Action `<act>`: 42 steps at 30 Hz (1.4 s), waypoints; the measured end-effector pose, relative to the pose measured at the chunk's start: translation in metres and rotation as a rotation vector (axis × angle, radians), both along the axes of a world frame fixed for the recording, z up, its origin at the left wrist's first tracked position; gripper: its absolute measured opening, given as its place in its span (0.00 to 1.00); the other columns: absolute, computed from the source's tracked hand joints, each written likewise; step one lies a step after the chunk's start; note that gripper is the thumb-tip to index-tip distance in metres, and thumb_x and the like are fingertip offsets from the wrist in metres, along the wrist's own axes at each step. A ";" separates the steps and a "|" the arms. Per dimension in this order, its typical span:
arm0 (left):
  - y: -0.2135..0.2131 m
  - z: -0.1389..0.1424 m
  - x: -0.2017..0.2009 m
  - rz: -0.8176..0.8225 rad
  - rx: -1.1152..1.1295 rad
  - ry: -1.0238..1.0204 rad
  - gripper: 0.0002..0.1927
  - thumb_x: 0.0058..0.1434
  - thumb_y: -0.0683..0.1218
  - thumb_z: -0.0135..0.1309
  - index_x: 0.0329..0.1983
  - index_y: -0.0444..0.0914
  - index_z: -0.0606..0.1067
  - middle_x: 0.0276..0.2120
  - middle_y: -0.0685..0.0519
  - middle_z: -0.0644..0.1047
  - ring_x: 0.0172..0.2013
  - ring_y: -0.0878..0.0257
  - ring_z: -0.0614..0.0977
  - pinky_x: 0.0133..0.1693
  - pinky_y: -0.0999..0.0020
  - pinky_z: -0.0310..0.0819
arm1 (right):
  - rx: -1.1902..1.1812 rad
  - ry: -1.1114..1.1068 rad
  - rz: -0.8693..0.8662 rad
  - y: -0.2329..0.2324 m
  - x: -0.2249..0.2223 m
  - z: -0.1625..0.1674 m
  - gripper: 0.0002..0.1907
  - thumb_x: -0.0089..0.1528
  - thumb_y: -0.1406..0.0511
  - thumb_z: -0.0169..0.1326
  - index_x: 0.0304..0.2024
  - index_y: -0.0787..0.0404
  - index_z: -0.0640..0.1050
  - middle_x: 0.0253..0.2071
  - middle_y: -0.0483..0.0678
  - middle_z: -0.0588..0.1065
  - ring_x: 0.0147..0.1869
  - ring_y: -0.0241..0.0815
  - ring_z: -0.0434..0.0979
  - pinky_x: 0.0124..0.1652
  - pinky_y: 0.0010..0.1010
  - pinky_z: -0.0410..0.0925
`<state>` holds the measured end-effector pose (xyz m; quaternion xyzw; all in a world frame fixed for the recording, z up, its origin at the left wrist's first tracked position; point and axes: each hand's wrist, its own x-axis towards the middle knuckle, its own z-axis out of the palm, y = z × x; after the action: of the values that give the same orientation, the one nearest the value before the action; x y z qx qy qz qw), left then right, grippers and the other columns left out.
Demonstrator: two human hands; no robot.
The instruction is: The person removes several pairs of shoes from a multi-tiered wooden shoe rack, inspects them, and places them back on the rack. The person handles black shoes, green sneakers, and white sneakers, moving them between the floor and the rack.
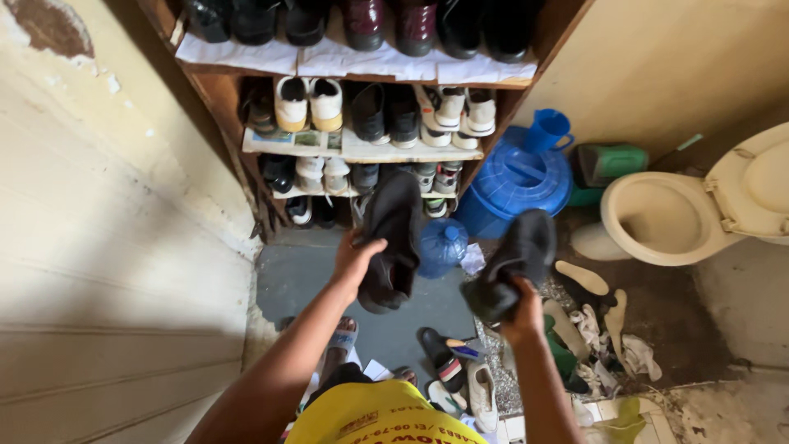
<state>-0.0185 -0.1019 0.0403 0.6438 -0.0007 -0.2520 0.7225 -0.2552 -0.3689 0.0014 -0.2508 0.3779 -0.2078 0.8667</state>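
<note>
I am looking down at the shoe rack [246, 141] standing ahead, its shelves carrying pairs; both hands are holding black shoes out in front of it, above the grey floor [296, 279]; the left hand [355, 259] is gripping a shoe [393, 238] hanging long axis upright, nearer the rack; the right hand [523, 312] is clasping the other shoe [514, 263], tilted toward the blue bucket [514, 185].

A wooden shoe rack [215, 99] stands against cream walls [682, 57], its shelves lined with paper. The grey floor [296, 275] is dim and littered. A blue lidded bin [514, 185] and a cream toilet [670, 218] sit to the right; paint peels on the left wall [99, 164].
</note>
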 end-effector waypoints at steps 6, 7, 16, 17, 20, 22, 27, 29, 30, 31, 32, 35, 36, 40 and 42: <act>0.016 -0.025 0.006 0.046 0.059 0.225 0.24 0.55 0.50 0.61 0.53 0.35 0.75 0.42 0.47 0.80 0.40 0.56 0.81 0.43 0.57 0.77 | 0.053 0.079 -0.127 -0.005 -0.023 -0.013 0.20 0.63 0.56 0.45 0.52 0.57 0.76 0.46 0.48 0.80 0.52 0.47 0.81 0.56 0.45 0.72; 0.010 -0.029 -0.001 0.002 0.059 0.223 0.23 0.58 0.51 0.60 0.51 0.31 0.77 0.41 0.46 0.80 0.40 0.55 0.80 0.42 0.56 0.77 | 0.065 0.145 -0.137 0.005 -0.016 -0.017 0.21 0.63 0.55 0.44 0.52 0.57 0.77 0.46 0.49 0.81 0.51 0.47 0.82 0.55 0.45 0.72; -0.004 -0.036 -0.022 -0.151 0.090 0.052 0.31 0.56 0.54 0.59 0.61 0.39 0.71 0.49 0.47 0.80 0.48 0.56 0.82 0.48 0.60 0.77 | 0.034 0.229 0.237 0.031 0.010 -0.014 0.19 0.63 0.55 0.49 0.49 0.59 0.77 0.43 0.50 0.80 0.46 0.49 0.80 0.49 0.45 0.74; 0.002 -0.032 -0.013 -0.119 0.105 0.052 0.31 0.56 0.54 0.60 0.61 0.37 0.72 0.50 0.46 0.80 0.48 0.55 0.82 0.49 0.60 0.77 | 0.019 0.141 0.215 0.025 0.005 -0.006 0.18 0.63 0.57 0.49 0.50 0.60 0.77 0.44 0.50 0.80 0.47 0.48 0.80 0.50 0.43 0.73; 0.007 -0.021 0.005 -0.027 0.051 0.157 0.33 0.57 0.56 0.60 0.63 0.39 0.69 0.53 0.48 0.78 0.52 0.57 0.79 0.51 0.60 0.75 | -0.004 -0.064 0.183 0.017 0.005 0.016 0.17 0.65 0.59 0.51 0.51 0.61 0.77 0.46 0.50 0.79 0.49 0.47 0.80 0.54 0.41 0.71; 0.006 -0.017 0.011 0.007 0.027 0.202 0.35 0.55 0.56 0.61 0.64 0.40 0.68 0.55 0.48 0.77 0.53 0.57 0.78 0.51 0.59 0.74 | 0.018 -0.079 0.171 0.017 0.007 0.026 0.18 0.64 0.58 0.50 0.51 0.61 0.77 0.46 0.50 0.80 0.49 0.47 0.80 0.55 0.41 0.70; 0.003 -0.023 0.014 0.108 0.017 0.102 0.36 0.52 0.53 0.66 0.61 0.33 0.68 0.54 0.41 0.78 0.52 0.53 0.79 0.52 0.58 0.74 | -0.195 0.022 0.191 0.016 0.011 0.029 0.15 0.62 0.63 0.53 0.50 0.60 0.75 0.43 0.48 0.78 0.47 0.46 0.79 0.49 0.41 0.73; 0.007 -0.028 0.010 0.114 0.098 0.027 0.38 0.51 0.54 0.66 0.62 0.36 0.66 0.54 0.43 0.76 0.53 0.54 0.78 0.52 0.59 0.72 | -0.316 0.109 0.164 0.015 0.009 0.019 0.14 0.62 0.66 0.55 0.50 0.62 0.74 0.43 0.50 0.78 0.46 0.47 0.79 0.47 0.42 0.73; 0.008 -0.031 0.005 0.114 0.137 -0.004 0.39 0.51 0.55 0.66 0.63 0.38 0.64 0.55 0.43 0.75 0.53 0.55 0.77 0.52 0.59 0.71 | -0.360 0.170 0.139 0.016 0.007 0.011 0.14 0.61 0.67 0.55 0.49 0.63 0.73 0.42 0.52 0.78 0.45 0.50 0.79 0.46 0.44 0.74; 0.010 -0.034 -0.001 0.097 0.188 0.024 0.39 0.51 0.55 0.67 0.63 0.38 0.66 0.53 0.43 0.76 0.51 0.55 0.78 0.52 0.59 0.72 | -0.404 0.229 0.112 0.017 0.007 0.002 0.13 0.61 0.68 0.56 0.48 0.64 0.72 0.42 0.54 0.78 0.44 0.52 0.79 0.45 0.46 0.75; 0.013 -0.037 -0.006 0.081 0.238 0.048 0.39 0.50 0.56 0.67 0.63 0.38 0.67 0.52 0.44 0.77 0.50 0.55 0.79 0.51 0.59 0.73 | -0.355 0.258 0.118 0.018 0.005 -0.007 0.13 0.61 0.67 0.56 0.47 0.63 0.72 0.42 0.53 0.77 0.44 0.51 0.79 0.45 0.46 0.75; 0.017 -0.045 -0.023 0.075 0.287 0.096 0.36 0.50 0.57 0.66 0.60 0.38 0.72 0.48 0.44 0.80 0.48 0.55 0.81 0.50 0.59 0.75 | -0.213 0.299 0.119 0.025 -0.002 -0.032 0.12 0.62 0.65 0.55 0.47 0.60 0.72 0.42 0.51 0.76 0.45 0.50 0.78 0.44 0.47 0.74; 0.019 -0.047 -0.027 0.077 0.289 0.112 0.35 0.50 0.57 0.66 0.58 0.38 0.73 0.47 0.44 0.81 0.47 0.54 0.82 0.50 0.59 0.75 | -0.166 0.288 0.101 0.027 -0.005 -0.037 0.13 0.62 0.65 0.54 0.48 0.60 0.73 0.43 0.51 0.76 0.46 0.49 0.79 0.46 0.47 0.74; 0.022 -0.057 -0.029 0.093 0.233 0.212 0.29 0.55 0.59 0.63 0.55 0.38 0.78 0.47 0.50 0.82 0.47 0.58 0.82 0.50 0.63 0.73 | 0.085 0.033 0.128 0.034 -0.012 -0.035 0.20 0.64 0.59 0.51 0.53 0.64 0.74 0.48 0.55 0.78 0.50 0.52 0.80 0.53 0.47 0.73; 0.023 -0.059 -0.025 0.074 0.191 0.239 0.27 0.57 0.59 0.61 0.54 0.38 0.79 0.45 0.50 0.82 0.46 0.59 0.81 0.50 0.63 0.73 | 0.074 -0.089 0.156 0.038 -0.008 -0.021 0.21 0.65 0.60 0.51 0.58 0.62 0.72 0.53 0.54 0.76 0.55 0.51 0.77 0.57 0.48 0.69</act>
<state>-0.0433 -0.0791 -0.0186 0.6744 0.1332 -0.2989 0.6619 -0.2635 -0.3313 -0.0196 -0.2376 0.3259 -0.1364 0.9048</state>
